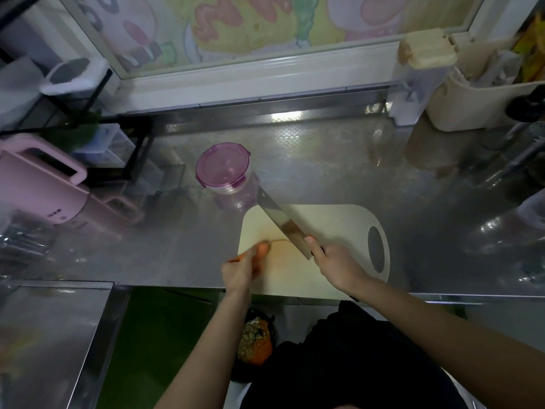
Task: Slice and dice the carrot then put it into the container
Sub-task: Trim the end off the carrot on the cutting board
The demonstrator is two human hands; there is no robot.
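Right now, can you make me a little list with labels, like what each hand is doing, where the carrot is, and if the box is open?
Left hand: holds the carrot on the cutting board
Right hand: grips the knife by its handle
Knife: blade slants across the board, tip toward the container
Carrot: at the board's left edge, blurred, no cut pieces visible
Container: lid on, standing on the steel counter behind the board

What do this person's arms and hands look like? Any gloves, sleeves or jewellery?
No gloves: the left hand and right hand are bare, with no ring, watch or bracelet that I can see. The left forearm and right forearm are bare too; no sleeve shows along them in this view. The person wears a black garment on the body.
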